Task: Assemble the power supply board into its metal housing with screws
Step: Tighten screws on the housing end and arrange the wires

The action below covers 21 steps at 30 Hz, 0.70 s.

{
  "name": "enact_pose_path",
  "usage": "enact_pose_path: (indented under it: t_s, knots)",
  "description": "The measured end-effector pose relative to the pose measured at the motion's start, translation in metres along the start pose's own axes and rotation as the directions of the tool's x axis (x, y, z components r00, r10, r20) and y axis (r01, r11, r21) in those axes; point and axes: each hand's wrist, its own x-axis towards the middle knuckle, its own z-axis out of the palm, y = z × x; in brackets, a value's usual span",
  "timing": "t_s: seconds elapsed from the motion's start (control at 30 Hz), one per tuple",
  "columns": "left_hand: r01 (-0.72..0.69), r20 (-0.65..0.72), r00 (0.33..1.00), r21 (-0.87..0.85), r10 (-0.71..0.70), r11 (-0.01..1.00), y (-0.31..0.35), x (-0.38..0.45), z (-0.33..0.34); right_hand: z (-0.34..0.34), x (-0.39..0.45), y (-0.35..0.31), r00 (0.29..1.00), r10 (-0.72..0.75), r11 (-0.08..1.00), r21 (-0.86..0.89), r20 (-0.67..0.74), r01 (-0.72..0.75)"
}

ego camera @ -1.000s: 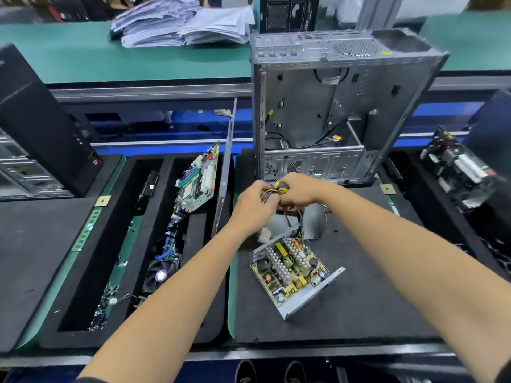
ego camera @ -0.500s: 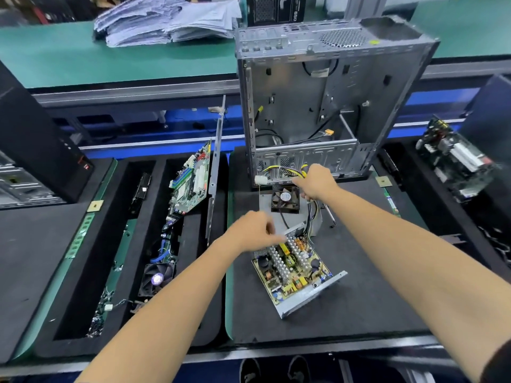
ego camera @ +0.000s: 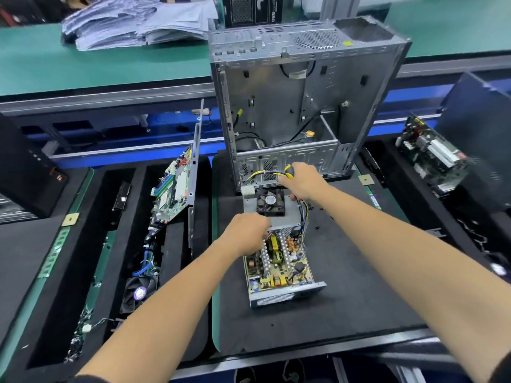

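Now, at far left, a green motherboard (ego camera: pixel 177 186) leans upright in a black foam tray (ego camera: pixel 69 272). Beside it, on the black mat of the counter (ego camera: pixel 359 286), the left hand (ego camera: pixel 246 236) has dropped from the cable bundle it shared a second ago and curls its fingers over the near-left corner of the yellow-green power supply board (ego camera: pixel 276 261), which sits in the open grey metal housing base (ego camera: pixel 287 295). That base has swung round from its earlier skew and now lies squarer to the person. Behind it the grey lid with a black fan (ego camera: pixel 269 201) is uncovered, lying flat. Further right, the right hand (ego camera: pixel 304 181) has lifted away toward the upright silver computer case (ego camera: pixel 298 106), fist closed round a yellow-and-black screwdriver handle (ego camera: pixel 289 171) together with the yellow and black cables (ego camera: pixel 265 174). Small black screws (ego camera: pixel 318 226) lie scattered right of the housing. Judging by this, the wiring is cleared aside and screwing could begin.
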Motion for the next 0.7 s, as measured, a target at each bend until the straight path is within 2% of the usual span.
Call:
enact_pose_path:
  t_s: [0.17, 0.33, 0.43, 0.5, 0.57, 0.63, 0.7]
  knots:
    - [0.022, -0.072, 0.997, 0.057, -0.018, 0.998, 0.001, 0.014, -0.001, -0.002, 0.009, 0.004, 1.000, -0.028, 1.000, -0.011, -0.005, 0.028]
    - [-0.026, -0.075, 0.996, 0.148, 0.037, 0.989, 0.001, 0.024, 0.003, -0.003, 0.019, 0.004, 0.997, -0.071, 0.987, -0.140, 0.040, 0.076]
    - [-0.058, -0.029, 0.998, 0.007, 0.059, 0.998, -0.007, 0.031, 0.000, 0.000, 0.023, 0.007, 0.993, -0.063, 0.969, -0.230, 0.099, 0.084]
    - [-0.032, -0.051, 0.998, -0.173, 0.023, 0.984, -0.012, 0.035, -0.006, 0.002, 0.026, 0.009, 0.994, -0.060, 0.984, -0.160, 0.092, 0.074]
    - [0.008, -0.143, 0.989, -0.236, -0.042, 0.972, -0.016, 0.044, -0.011, -0.001, 0.029, 0.009, 0.999, -0.028, 0.998, -0.055, 0.018, 0.029]
    - [0.044, -0.257, 0.963, -0.139, -0.079, 0.989, -0.018, 0.055, -0.014, -0.007, 0.033, 0.010, 0.997, 0.022, 0.998, -0.063, -0.079, -0.027]
    - [0.084, -0.226, 0.970, -0.038, -0.091, 0.996, -0.018, 0.065, -0.017, -0.012, 0.037, 0.013, 0.996, 0.045, 0.987, -0.148, -0.070, -0.055]
